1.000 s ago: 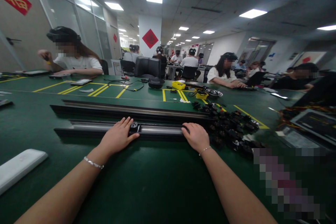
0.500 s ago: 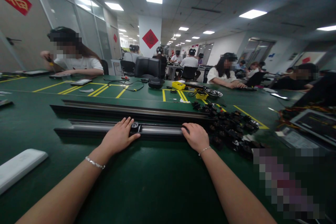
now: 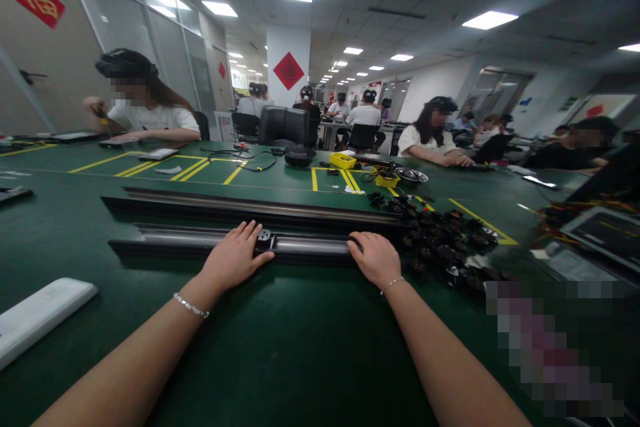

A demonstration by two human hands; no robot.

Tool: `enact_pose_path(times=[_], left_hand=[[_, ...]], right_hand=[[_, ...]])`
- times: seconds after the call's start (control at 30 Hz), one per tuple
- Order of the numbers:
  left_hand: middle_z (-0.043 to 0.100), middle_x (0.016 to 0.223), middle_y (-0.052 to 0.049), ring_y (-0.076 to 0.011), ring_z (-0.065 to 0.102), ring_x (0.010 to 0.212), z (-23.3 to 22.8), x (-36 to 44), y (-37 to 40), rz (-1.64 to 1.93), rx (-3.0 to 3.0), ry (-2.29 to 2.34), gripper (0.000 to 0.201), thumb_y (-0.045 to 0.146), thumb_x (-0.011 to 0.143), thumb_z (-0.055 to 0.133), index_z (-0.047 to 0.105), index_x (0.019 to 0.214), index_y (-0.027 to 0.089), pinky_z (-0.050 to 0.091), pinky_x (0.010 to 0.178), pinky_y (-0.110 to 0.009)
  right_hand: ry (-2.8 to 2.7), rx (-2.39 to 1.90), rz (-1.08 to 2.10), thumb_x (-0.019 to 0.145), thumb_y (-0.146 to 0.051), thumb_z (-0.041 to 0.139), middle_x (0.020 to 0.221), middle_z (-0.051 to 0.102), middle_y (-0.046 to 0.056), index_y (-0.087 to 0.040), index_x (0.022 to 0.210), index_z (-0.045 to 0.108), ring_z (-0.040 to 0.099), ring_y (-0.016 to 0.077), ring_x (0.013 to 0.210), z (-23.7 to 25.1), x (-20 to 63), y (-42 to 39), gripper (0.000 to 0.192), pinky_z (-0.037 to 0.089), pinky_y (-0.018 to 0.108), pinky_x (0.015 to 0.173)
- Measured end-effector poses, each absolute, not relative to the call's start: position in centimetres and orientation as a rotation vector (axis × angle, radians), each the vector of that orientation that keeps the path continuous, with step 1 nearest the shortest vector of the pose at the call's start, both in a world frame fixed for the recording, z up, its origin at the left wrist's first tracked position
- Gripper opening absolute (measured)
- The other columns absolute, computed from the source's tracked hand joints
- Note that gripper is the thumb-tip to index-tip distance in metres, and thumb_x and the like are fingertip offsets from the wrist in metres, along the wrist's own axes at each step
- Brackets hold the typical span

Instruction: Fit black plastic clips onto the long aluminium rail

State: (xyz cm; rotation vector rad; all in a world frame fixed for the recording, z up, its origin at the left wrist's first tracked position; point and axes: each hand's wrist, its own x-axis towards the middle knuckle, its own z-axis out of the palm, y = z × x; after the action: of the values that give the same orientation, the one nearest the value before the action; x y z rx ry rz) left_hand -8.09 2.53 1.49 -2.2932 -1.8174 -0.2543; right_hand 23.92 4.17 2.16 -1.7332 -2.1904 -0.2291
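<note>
A long black rail [image 3: 313, 246] with a grey, trough-like inside lies crosswise in front of me. My left hand [image 3: 231, 259] rests over it, fingers stretched and thumb spread, against the left side of a small black fitting [image 3: 265, 238] seated in the trough. Farther right, my right hand [image 3: 377, 259] is curled over the same rail. Between its thumb and fingers shows a bit of a dark part, mostly hidden, whose kind I cannot make out. Behind lies a second black rail [image 3: 260, 207], parallel to the first and touched by neither hand.
A heap of small black parts [image 3: 450, 240] lies just right of my right hand. At the left on the green table [image 3: 280, 347] is a white, rounded-edged object [image 3: 47, 317]. Yellow trays [image 3: 343, 160], cables and a metal bowl [image 3: 413, 175] stand farther back. People sit across the table.
The whole view has shifted slightly to the right. Both hands keep their places on the rail, and the fitting stays beside my left hand.
</note>
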Motion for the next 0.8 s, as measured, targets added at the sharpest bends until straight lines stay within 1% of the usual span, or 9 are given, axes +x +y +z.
enact_pose_path(times=[0.23, 0.4, 0.53, 0.8], left_hand=[[0.036, 0.142, -0.013, -0.0266, 0.028, 0.133, 1.6, -8.4, 2.3, -0.244, -2.329, -1.779, 0.077, 0.062, 0.083, 0.03, 0.034, 0.136, 0.008, 0.026, 0.107, -0.04], [0.038, 0.141, -0.014, -0.0263, 0.031, 0.131, 1.7, -8.6, 1.4, -0.209, -2.342, -1.735, 0.07, 0.056, 0.083, 0.036, 0.04, 0.133, 0.007, 0.026, 0.108, -0.038], [0.038, 0.14, -0.017, -0.0272, 0.032, 0.131, 1.8, -8.2, 1.0, -0.175, -2.344, -1.738, 0.072, 0.057, 0.082, 0.036, 0.041, 0.131, 0.004, 0.028, 0.107, -0.038], [0.037, 0.14, -0.018, -0.0288, 0.033, 0.13, 2.0, -7.9, 1.1, -0.191, -2.357, -1.769, 0.075, 0.058, 0.08, 0.041, 0.041, 0.131, 0.003, 0.029, 0.106, -0.039]], right_hand=[[-2.191, -1.735, -0.223, 0.09, -0.046, 0.031, 0.113, 0.062, 0.004, -0.025, 0.11, 0.06, 0.052, 0.0191, 0.103, 2.2, 24.0, 4.2, 0.042, 0.033, 0.033, 0.092], [-2.196, -1.721, -0.235, 0.09, -0.046, 0.03, 0.112, 0.062, 0.003, -0.024, 0.11, 0.06, 0.053, 0.0187, 0.103, 2.0, 24.1, 4.4, 0.042, 0.034, 0.032, 0.091], [-2.19, -1.715, -0.232, 0.09, -0.046, 0.03, 0.111, 0.063, 0.003, -0.024, 0.11, 0.06, 0.053, 0.0194, 0.103, 1.9, 24.1, 4.4, 0.042, 0.033, 0.033, 0.092], [-2.192, -1.722, -0.228, 0.09, -0.046, 0.031, 0.111, 0.063, 0.003, -0.025, 0.11, 0.06, 0.052, 0.0194, 0.104, 2.1, 24.0, 4.3, 0.041, 0.034, 0.033, 0.093]])
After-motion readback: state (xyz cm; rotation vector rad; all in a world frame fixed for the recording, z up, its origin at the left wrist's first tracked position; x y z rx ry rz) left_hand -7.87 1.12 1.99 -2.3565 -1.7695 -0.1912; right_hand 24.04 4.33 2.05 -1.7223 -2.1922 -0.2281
